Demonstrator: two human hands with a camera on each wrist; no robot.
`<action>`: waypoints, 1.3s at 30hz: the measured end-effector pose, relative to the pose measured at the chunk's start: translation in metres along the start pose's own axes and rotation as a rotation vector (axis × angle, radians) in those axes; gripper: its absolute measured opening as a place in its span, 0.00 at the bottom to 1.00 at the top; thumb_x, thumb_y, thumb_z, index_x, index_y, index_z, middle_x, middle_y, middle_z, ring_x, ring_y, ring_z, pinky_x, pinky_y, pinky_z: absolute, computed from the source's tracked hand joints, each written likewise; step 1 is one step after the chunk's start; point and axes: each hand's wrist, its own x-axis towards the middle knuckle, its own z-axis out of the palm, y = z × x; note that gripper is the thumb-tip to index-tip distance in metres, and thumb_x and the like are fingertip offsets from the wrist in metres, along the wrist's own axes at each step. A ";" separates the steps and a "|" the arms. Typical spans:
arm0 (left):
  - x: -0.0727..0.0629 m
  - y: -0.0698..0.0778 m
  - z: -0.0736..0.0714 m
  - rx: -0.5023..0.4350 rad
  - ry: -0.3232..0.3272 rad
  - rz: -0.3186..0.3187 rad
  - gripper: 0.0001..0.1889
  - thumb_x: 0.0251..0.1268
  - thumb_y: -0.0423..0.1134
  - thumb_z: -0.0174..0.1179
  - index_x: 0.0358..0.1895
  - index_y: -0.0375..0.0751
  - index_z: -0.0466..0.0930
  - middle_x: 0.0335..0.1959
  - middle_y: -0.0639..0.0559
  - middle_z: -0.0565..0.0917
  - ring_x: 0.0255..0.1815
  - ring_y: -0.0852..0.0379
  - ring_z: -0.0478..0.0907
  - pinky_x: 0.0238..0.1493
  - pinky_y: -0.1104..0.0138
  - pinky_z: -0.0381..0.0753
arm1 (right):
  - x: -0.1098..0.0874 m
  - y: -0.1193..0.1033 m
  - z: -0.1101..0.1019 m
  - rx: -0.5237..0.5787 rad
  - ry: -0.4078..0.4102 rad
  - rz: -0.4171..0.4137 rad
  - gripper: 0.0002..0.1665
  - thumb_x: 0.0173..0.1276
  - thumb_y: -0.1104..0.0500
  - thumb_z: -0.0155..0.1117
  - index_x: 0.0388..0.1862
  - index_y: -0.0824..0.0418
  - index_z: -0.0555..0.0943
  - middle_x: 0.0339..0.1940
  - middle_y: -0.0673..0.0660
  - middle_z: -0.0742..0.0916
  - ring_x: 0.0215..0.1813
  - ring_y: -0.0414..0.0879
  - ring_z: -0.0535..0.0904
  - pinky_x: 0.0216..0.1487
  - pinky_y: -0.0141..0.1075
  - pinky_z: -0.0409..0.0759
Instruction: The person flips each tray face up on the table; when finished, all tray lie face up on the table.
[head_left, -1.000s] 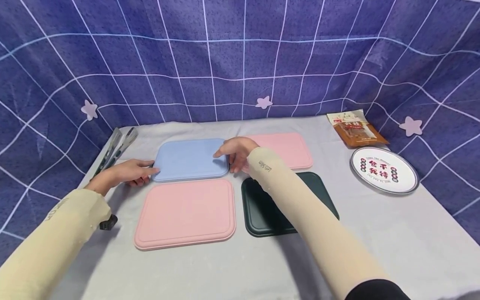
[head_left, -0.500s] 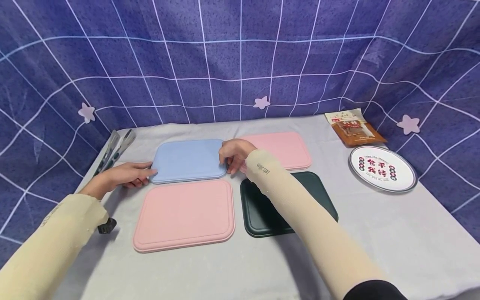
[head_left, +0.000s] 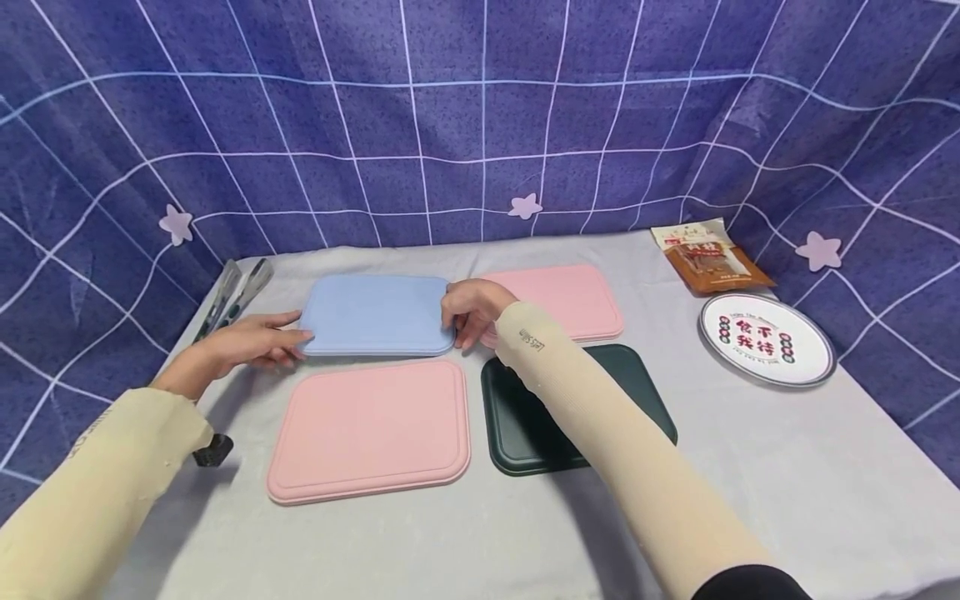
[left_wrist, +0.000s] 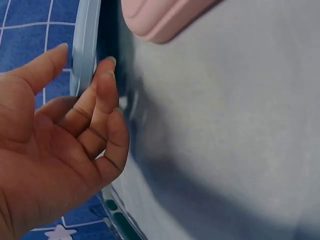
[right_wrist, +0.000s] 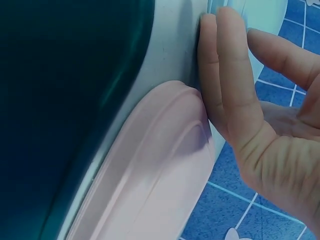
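Note:
A light-blue rectangular lid [head_left: 375, 315] with rounded corners is held between both hands at the back left. My left hand [head_left: 251, 346] grips its left end, thumb at the upper edge. In the left wrist view, the blue lid's edge [left_wrist: 85, 50] runs between the thumb and the curled fingers. My right hand [head_left: 474, 310] pinches the right end, fingers bent at the corner. In front of the blue lid lies a pink lid [head_left: 371, 429]. Another pink lid [head_left: 570, 300] is beside the right hand, and a dark green lid [head_left: 630, 383] lies partly under the right forearm.
Metal tongs [head_left: 236, 292] lie at the back left, beyond the left hand. On the right are a round white plate [head_left: 768, 340] with red lettering and a brown food packet [head_left: 708, 257]. A blue gridded curtain [head_left: 450, 125] hangs behind the white tablecloth [head_left: 420, 542].
My right fingers have closed in on the blue lid's right end. Its front edge has risen and shifted back, away from the pink lid; my left hand has moved with it.

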 end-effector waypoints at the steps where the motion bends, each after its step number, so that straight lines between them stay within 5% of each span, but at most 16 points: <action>1: -0.001 0.003 0.000 0.011 0.003 0.005 0.47 0.77 0.54 0.52 0.80 0.32 0.33 0.47 0.46 0.88 0.37 0.63 0.81 0.40 0.66 0.81 | 0.000 0.000 0.000 0.009 0.002 -0.002 0.45 0.68 0.70 0.55 0.80 0.57 0.50 0.35 0.63 0.73 0.30 0.55 0.82 0.36 0.42 0.87; 6: -0.003 0.012 -0.001 0.018 0.030 0.000 0.47 0.76 0.52 0.54 0.80 0.30 0.34 0.41 0.50 0.89 0.36 0.62 0.82 0.38 0.67 0.81 | 0.000 0.002 -0.001 0.030 0.006 -0.014 0.53 0.68 0.70 0.56 0.84 0.52 0.41 0.36 0.64 0.73 0.29 0.55 0.83 0.33 0.41 0.87; 33: -0.021 0.065 -0.008 0.084 0.178 0.006 0.49 0.72 0.53 0.58 0.81 0.33 0.38 0.26 0.62 0.84 0.28 0.66 0.78 0.34 0.68 0.80 | -0.002 0.005 -0.001 0.031 -0.004 -0.060 0.43 0.67 0.71 0.54 0.77 0.59 0.51 0.36 0.67 0.75 0.32 0.59 0.84 0.42 0.47 0.88; 39: -0.025 0.083 -0.005 0.122 0.214 0.007 0.49 0.71 0.51 0.60 0.80 0.30 0.39 0.25 0.60 0.85 0.27 0.64 0.78 0.31 0.68 0.79 | -0.001 0.005 -0.004 0.063 -0.019 -0.042 0.54 0.68 0.70 0.54 0.84 0.51 0.38 0.38 0.66 0.75 0.36 0.60 0.83 0.41 0.46 0.88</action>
